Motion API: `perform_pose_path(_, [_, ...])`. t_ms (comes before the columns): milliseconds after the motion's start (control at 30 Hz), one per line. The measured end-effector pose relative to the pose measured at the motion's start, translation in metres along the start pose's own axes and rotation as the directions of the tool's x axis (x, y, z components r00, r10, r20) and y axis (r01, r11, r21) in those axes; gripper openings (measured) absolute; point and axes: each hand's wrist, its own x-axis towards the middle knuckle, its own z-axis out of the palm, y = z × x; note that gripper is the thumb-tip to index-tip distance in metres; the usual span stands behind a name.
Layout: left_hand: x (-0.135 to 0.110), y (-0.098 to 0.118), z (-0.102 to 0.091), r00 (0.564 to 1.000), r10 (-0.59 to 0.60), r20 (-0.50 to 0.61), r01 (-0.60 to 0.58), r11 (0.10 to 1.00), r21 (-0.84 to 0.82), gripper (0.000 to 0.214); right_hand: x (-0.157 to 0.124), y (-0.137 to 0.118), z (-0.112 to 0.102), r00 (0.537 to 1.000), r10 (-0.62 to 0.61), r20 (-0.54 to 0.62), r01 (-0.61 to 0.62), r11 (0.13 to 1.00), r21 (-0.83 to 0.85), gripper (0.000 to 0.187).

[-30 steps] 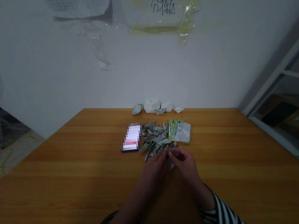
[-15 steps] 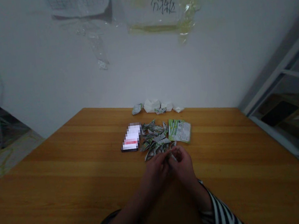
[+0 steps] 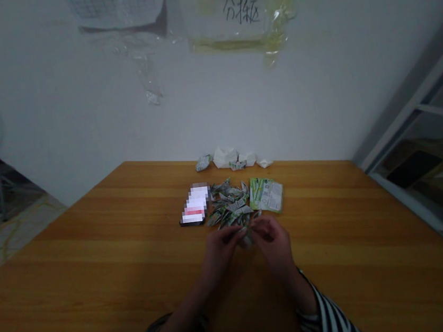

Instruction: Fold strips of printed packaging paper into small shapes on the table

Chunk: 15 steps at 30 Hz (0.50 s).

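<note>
Starting at far left, past the edge of a broad brown wood-grain table (image 3: pixel 94 244), with a thin grey metal frame (image 3: pixel 0 186) amid dark clutter. Seeing next, high on a pale wall (image 3: pixel 213 97), a white paper sheet printed with a grid (image 3: pixel 119 7). Finding below, flat on the table, a black-edged phone with a lit, pixelated white-and-red screen (image 3: pixel 194 205). Noting farther back, near the wall, a grey-and-green printed pouch (image 3: pixel 203 162). Coming then to the bare left hand (image 3: pixel 218 251), thumb and fingertips drawn together, pinching one side of a small pale packet (image 3: pixel 247 239). Placing that packet between both sets of fingertips, just on the near side of a heap of crumpled grey-and-green wrappers (image 3: pixel 231 202); cannot tell its markings through blur and shadow. Noting crumpled white paper (image 3: pixel 225 157) along the table's far edge. Reaching the bare right hand (image 3: pixel 274 242), pinching the packet's other side, above a black-and-white striped sleeve (image 3: pixel 329 319). Finding behind it, just beside the heap, a flat rectangular green-and-white packet (image 3: pixel 267 195). Spotting at far right, beyond the table, a dark rectangular object (image 3: pixel 416 168) on a pale-framed shelf (image 3: pixel 427 110).
</note>
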Motion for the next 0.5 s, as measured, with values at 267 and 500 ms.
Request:
perform_pose_path(267, [-0.006,0.009,0.002,0.996,0.052,-0.069,-0.048,0.997,0.061,0.013,0.006,-0.005,-0.005,0.986,-0.078,0.151,0.101,0.983,-0.153,0.017])
perform_pose_path(500, [-0.002,0.007,0.006,0.984,-0.131,0.120,0.162,0.942,-0.294,0.031,0.005,-0.001,-0.006,0.999,-0.049,0.004,0.049,0.973,-0.227,0.031])
